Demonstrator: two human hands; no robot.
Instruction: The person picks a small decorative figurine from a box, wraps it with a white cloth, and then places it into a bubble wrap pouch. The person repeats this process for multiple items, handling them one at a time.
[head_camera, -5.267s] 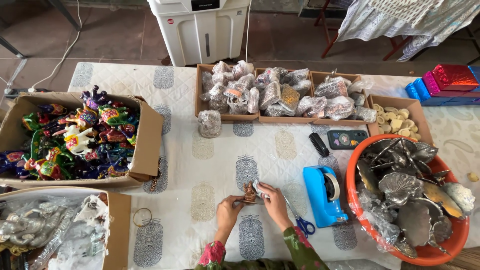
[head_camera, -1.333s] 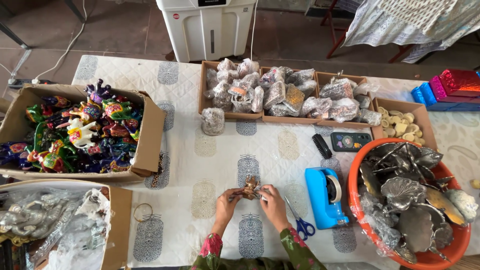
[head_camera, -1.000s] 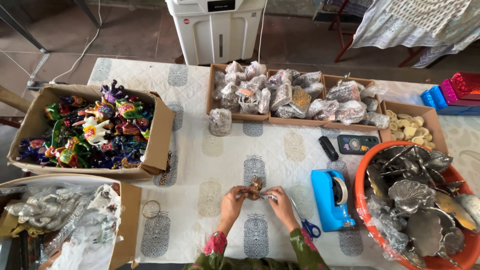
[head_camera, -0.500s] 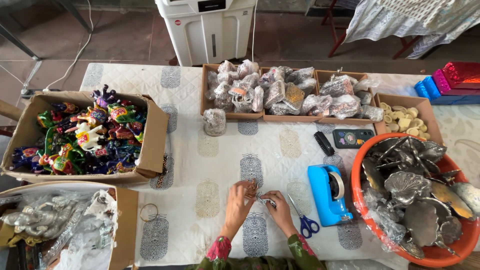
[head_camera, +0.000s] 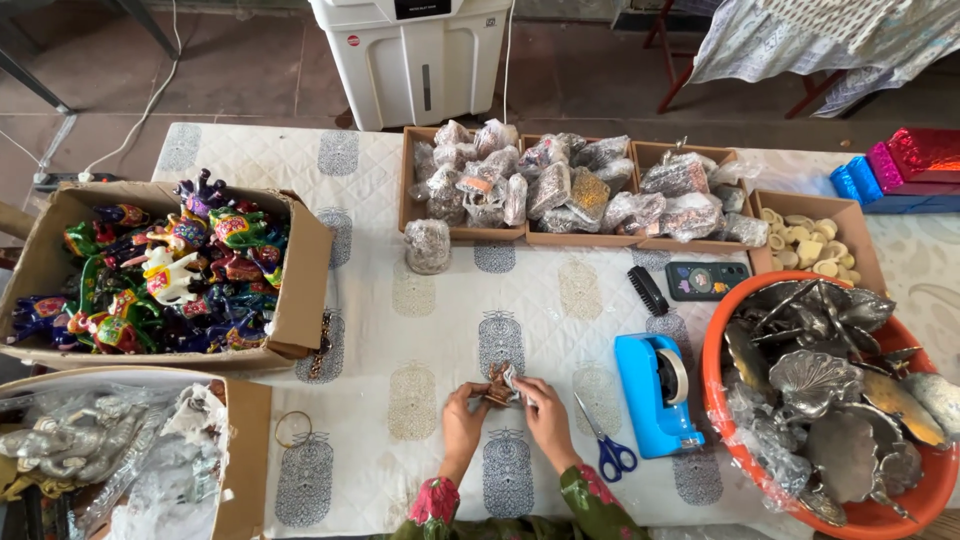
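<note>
Both hands (head_camera: 505, 408) pinch small brown crinkly-wrapped figurine (head_camera: 497, 383).

I can't make out the small brown piece (head_camera: 497, 385) between my left hand (head_camera: 463, 410) and right hand (head_camera: 545, 410) — perhaps a figurine, too small. The orange tub (head_camera: 880, 515) is cut off at the frame's edge.

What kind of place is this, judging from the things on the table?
Probably a small craft packing or sorting workspace. A cardboard box holds colourful painted figurines, trays hold small plastic-wrapped pieces, an orange basin holds metal dishes, and a blue tape dispenser and scissors lie by the hands.
</note>
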